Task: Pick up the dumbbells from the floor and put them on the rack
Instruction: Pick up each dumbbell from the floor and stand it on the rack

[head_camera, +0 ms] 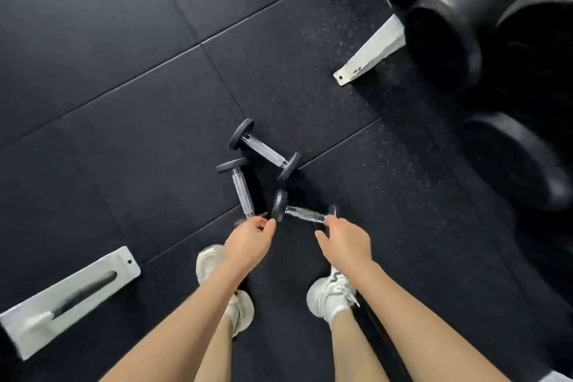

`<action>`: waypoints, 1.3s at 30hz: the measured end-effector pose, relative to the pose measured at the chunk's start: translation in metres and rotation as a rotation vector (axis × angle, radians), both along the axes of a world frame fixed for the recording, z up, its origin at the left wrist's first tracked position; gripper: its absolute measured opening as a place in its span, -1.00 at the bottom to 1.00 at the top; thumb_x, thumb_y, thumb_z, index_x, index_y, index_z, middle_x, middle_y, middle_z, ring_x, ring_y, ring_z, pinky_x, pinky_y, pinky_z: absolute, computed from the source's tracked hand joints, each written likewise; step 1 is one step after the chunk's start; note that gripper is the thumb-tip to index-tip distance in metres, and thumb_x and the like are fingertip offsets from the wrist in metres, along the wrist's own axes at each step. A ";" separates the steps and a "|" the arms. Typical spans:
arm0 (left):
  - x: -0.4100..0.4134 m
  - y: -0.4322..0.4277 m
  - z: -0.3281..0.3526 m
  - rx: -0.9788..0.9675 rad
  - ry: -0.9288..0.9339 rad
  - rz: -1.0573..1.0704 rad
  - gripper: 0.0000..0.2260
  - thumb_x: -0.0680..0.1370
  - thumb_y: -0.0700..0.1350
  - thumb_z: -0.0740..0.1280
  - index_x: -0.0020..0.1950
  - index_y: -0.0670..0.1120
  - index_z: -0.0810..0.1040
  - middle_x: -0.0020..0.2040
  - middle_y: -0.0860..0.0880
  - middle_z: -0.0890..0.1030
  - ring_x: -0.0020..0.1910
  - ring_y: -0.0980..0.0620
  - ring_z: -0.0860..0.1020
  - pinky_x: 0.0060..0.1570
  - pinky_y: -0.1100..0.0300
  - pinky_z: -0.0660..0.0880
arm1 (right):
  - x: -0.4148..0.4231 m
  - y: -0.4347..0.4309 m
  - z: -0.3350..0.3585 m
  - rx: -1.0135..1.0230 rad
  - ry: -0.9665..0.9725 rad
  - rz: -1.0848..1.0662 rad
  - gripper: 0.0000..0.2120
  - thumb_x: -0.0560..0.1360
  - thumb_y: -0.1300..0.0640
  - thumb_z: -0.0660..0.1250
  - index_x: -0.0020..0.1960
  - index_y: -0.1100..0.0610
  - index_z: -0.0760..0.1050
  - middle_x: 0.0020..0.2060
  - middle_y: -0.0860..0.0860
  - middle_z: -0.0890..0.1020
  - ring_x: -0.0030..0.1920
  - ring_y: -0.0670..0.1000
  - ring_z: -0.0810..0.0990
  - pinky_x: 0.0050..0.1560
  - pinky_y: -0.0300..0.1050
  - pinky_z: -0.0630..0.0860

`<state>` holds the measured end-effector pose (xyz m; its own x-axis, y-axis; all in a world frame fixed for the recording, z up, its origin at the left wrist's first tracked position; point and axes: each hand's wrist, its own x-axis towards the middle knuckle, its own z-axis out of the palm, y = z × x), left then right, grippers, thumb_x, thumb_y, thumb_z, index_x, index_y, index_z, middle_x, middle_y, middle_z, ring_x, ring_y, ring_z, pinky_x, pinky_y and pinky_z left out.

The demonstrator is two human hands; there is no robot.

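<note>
I see three dumbbells (242,192) on the floor (124,102) in a triangle, all apart from the rack (369,53). The left hand (248,243) is released, with fingers loosely bent, at the end of the left dumbbell, farthest from the rack. The right hand (344,242) covers the end of the right dumbbell (305,214); whether it grasps, I cannot tell.

Both bare arms reach down and forward from the lower edge of the view, side by side and a little apart. The left hand (248,237) shows its back, fingers loosely bent, thumb and forefinger parted, holding nothing. The right hand (344,242) also shows its back, thumb spread out to the side, fingers pointing down and forward, gripping nothing.
</note>
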<state>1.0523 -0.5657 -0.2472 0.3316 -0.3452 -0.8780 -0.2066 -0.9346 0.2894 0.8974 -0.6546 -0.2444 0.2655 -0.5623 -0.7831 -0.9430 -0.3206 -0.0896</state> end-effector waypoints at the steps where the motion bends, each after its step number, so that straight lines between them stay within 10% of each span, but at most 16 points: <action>1: -0.008 -0.001 -0.027 0.006 0.023 0.047 -0.66 0.59 0.12 0.13 0.13 -0.03 0.58 0.04 -0.01 0.68 0.11 -0.08 0.59 0.09 0.11 0.46 | -0.001 -0.003 -0.027 0.003 -0.001 0.037 -0.68 0.60 -0.06 0.14 0.22 0.12 0.43 0.10 0.06 0.60 0.11 0.13 0.58 -0.07 -0.06 0.44; 7: -0.067 -0.021 -0.162 0.113 0.285 0.634 -0.72 0.57 0.13 0.20 -0.26 0.00 0.40 -0.15 -0.03 0.49 -0.10 -0.03 0.47 -0.18 0.07 0.35 | -0.010 -0.020 -0.168 -0.005 0.000 0.239 -0.60 0.55 -0.11 0.21 0.28 0.11 0.39 0.11 0.08 0.60 0.13 0.16 0.56 0.03 0.00 0.46; 12: -0.099 -0.047 -0.235 0.234 0.379 0.994 -0.43 0.59 0.17 0.16 0.38 -0.26 0.35 0.33 -0.16 0.47 0.23 -0.09 0.44 0.20 0.05 0.33 | -0.019 -0.027 -0.247 0.093 0.061 0.422 -0.46 0.51 -0.17 0.26 0.38 0.08 0.27 0.14 0.08 0.59 0.14 0.15 0.57 0.12 0.02 0.41; 21: -0.123 -0.059 -0.256 0.152 0.266 1.458 -0.64 0.56 -0.03 0.33 0.18 -0.30 0.49 -0.06 -0.15 0.61 -0.04 -0.10 0.59 -0.04 0.10 0.54 | -0.034 -0.026 -0.266 0.220 -0.009 0.388 -0.72 0.54 -0.06 0.27 0.16 0.06 0.39 -0.01 0.01 0.65 0.03 0.10 0.60 0.39 0.10 0.21; 26: -0.119 -0.064 -0.196 0.136 0.250 1.384 -0.78 0.53 -0.03 0.36 -0.09 -0.20 0.51 -0.20 -0.06 0.60 -0.17 -0.02 0.58 -0.04 0.13 0.49 | -0.041 -0.026 -0.210 0.228 -0.096 0.241 -0.78 0.54 -0.09 0.25 0.04 0.04 0.38 -0.12 -0.01 0.64 -0.05 0.10 0.56 0.23 0.03 0.31; 39: -0.104 -0.135 0.163 -0.159 0.108 0.956 -0.78 0.53 -0.07 0.36 0.12 -0.14 0.52 -0.04 -0.05 0.61 -0.04 -0.05 0.57 0.02 0.12 0.43 | -0.039 -0.082 0.140 0.101 -0.293 -0.068 -0.74 0.52 -0.13 0.25 0.08 0.01 0.41 -0.05 0.03 0.64 0.03 0.16 0.51 -0.12 -0.04 0.33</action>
